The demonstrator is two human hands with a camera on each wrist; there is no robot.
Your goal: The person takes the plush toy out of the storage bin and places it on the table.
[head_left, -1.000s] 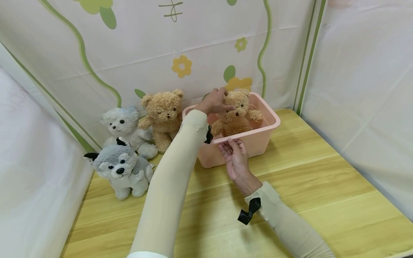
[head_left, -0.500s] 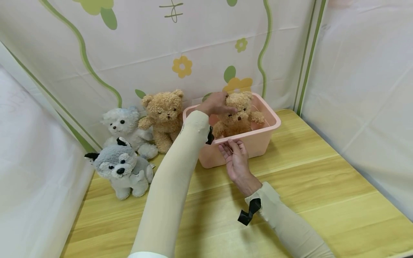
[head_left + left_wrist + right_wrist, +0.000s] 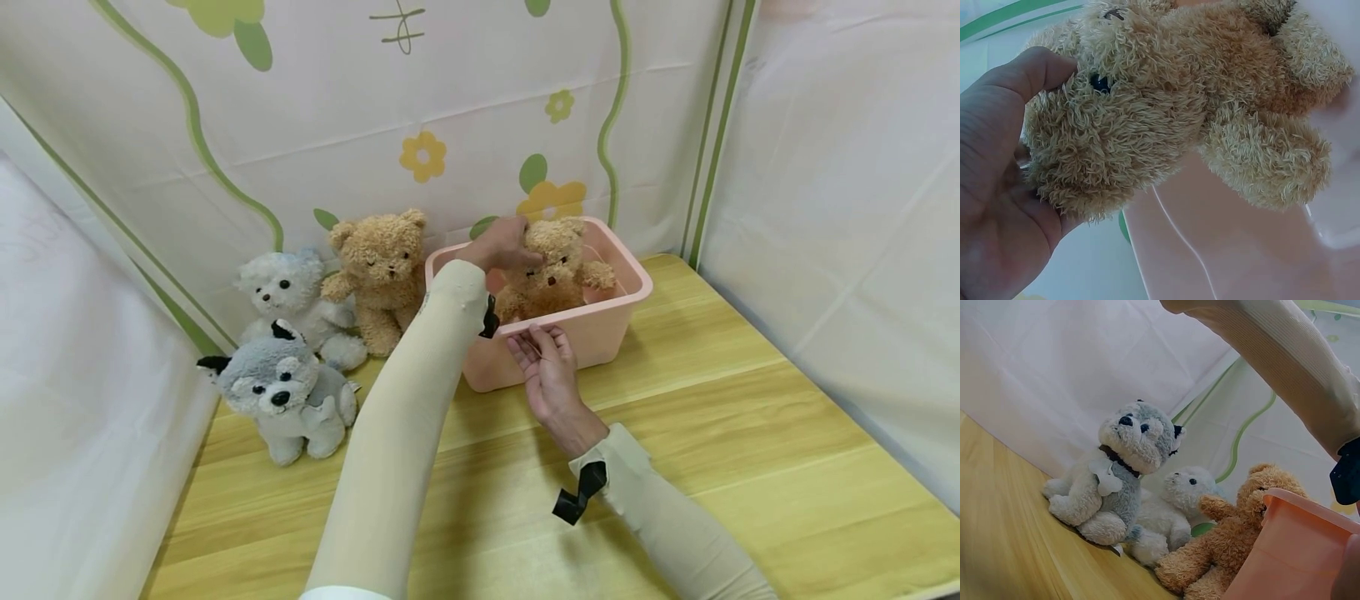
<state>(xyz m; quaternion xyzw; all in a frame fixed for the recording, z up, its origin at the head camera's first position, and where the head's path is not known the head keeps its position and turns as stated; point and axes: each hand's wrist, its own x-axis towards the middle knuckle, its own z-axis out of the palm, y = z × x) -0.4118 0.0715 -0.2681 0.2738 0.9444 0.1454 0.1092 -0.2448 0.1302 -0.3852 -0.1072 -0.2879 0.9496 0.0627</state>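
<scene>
A light-brown teddy bear (image 3: pixel 558 242) is upright inside the pink plastic bin (image 3: pixel 592 321). My left hand (image 3: pixel 497 244) grips its head. In the left wrist view, the thumb of this hand (image 3: pixel 997 181) lies beside the eye of the bear (image 3: pixel 1129 119), and the other fingers are behind the head. My right hand (image 3: pixel 552 383) holds the bin's front rim from outside, palm up, with its fingers curled beneath the lip. The right wrist view shows only a dark piece of that hand at the edge, beside the bin (image 3: pixel 1291 550).
Left of the bin sit another brown teddy bear (image 3: pixel 386 271), a white plush toy (image 3: pixel 288 287) and a grey-and-white husky plush (image 3: pixel 281 383). All stand on a wooden table (image 3: pixel 675 467). A flower-patterned cloth (image 3: pixel 480 100) hangs close behind the bin.
The teddy bear in the bin has sunk slightly lower, with my left hand moving down on its head. My right hand stays at the rim.
</scene>
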